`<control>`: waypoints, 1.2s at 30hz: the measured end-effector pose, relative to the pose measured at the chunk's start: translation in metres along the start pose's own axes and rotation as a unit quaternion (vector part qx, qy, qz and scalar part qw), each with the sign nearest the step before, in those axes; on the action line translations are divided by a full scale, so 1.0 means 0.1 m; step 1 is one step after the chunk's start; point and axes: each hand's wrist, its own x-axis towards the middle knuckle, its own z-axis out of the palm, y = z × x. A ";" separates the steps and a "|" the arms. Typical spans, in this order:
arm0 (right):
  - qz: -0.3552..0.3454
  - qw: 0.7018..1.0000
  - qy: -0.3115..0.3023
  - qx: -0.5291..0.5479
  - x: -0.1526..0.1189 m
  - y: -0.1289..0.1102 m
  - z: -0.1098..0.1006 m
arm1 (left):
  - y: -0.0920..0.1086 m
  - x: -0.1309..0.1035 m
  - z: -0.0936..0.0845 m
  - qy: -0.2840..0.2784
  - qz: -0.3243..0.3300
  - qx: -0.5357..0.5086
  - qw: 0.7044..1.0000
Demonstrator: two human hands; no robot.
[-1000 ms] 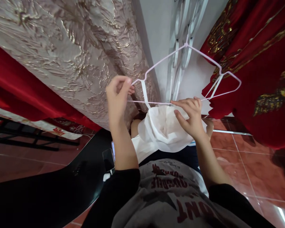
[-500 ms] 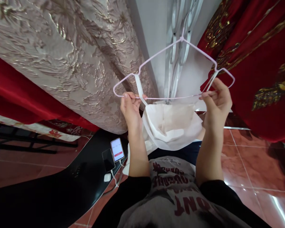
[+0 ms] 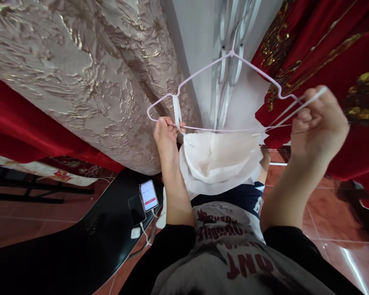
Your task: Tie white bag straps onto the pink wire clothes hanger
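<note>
A pale pink hanger (image 3: 203, 68) hangs in front of me by its hook. Its lower left corner is pinched by my left hand (image 3: 167, 137). One white strap (image 3: 176, 108) loops over the hanger's left shoulder notch. My right hand (image 3: 320, 123) is closed on the other white strap (image 3: 307, 101) and holds it stretched out beyond the hanger's right end. Below the bottom bar hangs a white garment (image 3: 221, 159) of thin cloth, over my lap.
Beige embossed fabric (image 3: 89, 78) hangs at the left, red fabric with gold decoration (image 3: 329, 135) at the right. White metal bars (image 3: 223, 82) stand behind the hanger. On a black surface (image 3: 64, 246) lie a lit phone (image 3: 149, 196), a dark phone (image 3: 137, 209) and a white charger (image 3: 135, 233).
My right hand has moved right and outward, pulling the right strap from the notch out past the hanger's end. My left hand has barely moved.
</note>
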 end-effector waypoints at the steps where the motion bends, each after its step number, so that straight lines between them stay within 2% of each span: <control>1: -0.021 0.999 0.038 0.023 -0.01 0.04 -0.08 | 0.01 -0.01 0.00 0.000 0.002 0.001 1.000; 3: -0.068 0.991 0.095 0.060 -0.07 0.11 -0.21 | 0.03 -0.02 -0.01 -0.003 0.008 0.000 1.000; 6: -0.153 0.976 0.140 0.067 -0.25 0.12 -0.33 | 0.02 -0.04 0.00 -0.008 0.009 -0.002 1.000; 8: -0.225 0.958 0.175 0.037 -0.39 0.06 -0.33 | -0.01 -0.06 0.01 -0.011 0.002 -0.011 1.000; 10: -0.259 0.949 0.179 -0.002 -0.51 -0.04 -0.25 | -0.04 -0.07 0.03 -0.010 -0.002 -0.027 1.000; 14: -0.239 0.966 0.099 -0.020 -0.65 -0.30 0.08 | -0.04 -0.11 0.06 -0.001 -0.009 -0.027 1.000; 16: -0.193 0.981 0.010 -0.033 -0.69 -0.35 0.29 | -0.02 -0.14 0.08 0.000 -0.007 -0.016 1.000; 17: -0.160 0.984 -0.050 -0.055 -0.71 -0.35 0.38 | -0.01 -0.16 0.09 0.002 -0.002 -0.013 1.000; 19: -0.106 0.973 -0.160 -0.128 -0.74 -0.26 0.54 | -0.01 -0.19 0.10 0.005 0.013 -0.006 1.000; 21: -0.097 0.952 -0.216 -0.196 -0.77 -0.12 0.64 | -0.02 -0.21 0.08 0.004 0.030 0.001 1.000; 23: -0.106 0.944 -0.214 -0.227 -0.79 0.03 0.69 | -0.03 -0.22 0.02 -0.017 0.036 0.005 0.999; 26: -0.109 0.950 -0.194 -0.219 -0.80 0.15 0.67 | 0.06 -0.26 -0.15 -0.108 -0.003 0.026 0.994; 28: -0.105 0.954 -0.186 -0.209 -0.80 0.14 0.64 | 0.19 -0.32 -0.26 -0.177 -0.041 0.064 0.981; 30: -0.101 0.958 -0.178 -0.201 -0.80 0.10 0.61 | 0.38 -0.40 -0.32 -0.214 -0.049 0.116 0.969; 33: -0.091 0.963 -0.166 -0.189 -0.80 0.04 0.61 | 0.67 -0.56 -0.34 -0.202 -0.019 0.194 0.960; 36: -0.081 0.968 -0.157 -0.179 -0.83 0.00 0.61 | 0.88 -0.71 -0.32 -0.148 0.007 0.236 0.960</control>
